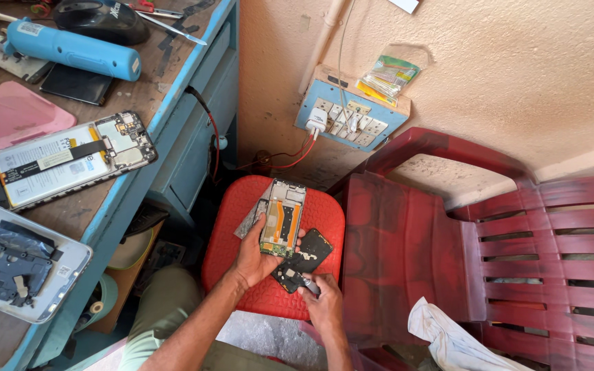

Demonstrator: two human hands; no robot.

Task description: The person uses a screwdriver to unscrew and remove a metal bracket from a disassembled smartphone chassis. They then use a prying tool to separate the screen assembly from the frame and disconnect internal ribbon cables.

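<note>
**Two hands at an opened phone over a red stool**

On the far left we see a blue-edged wooden tabletop (173, 82) carrying a blue cylindrical plastic tool (73, 49), a pink triangular plastic pad (15, 115), an opened phone with its white battery exposed (60, 161) and a pale grey back cover holding dark plastic parts (18, 264).

Moving right, we find a red plastic stool (321, 206). Over it our left hand (254, 260) holds up an opened phone frame with orange strips inside (284, 218), its fingers curled around the lower edge and pinching it. Just beside it lies a black plastic phone panel (311, 253) on the stool. Our right hand (324, 302) has its fingers pressed together around a small dark metal tool (308, 284) whose tip meets the black panel.

Above, a blue wall socket board (352, 117) hangs with red wires. Farther right stands a dark red plastic chair (503, 240) with a white crumpled cloth (452, 340).
</note>
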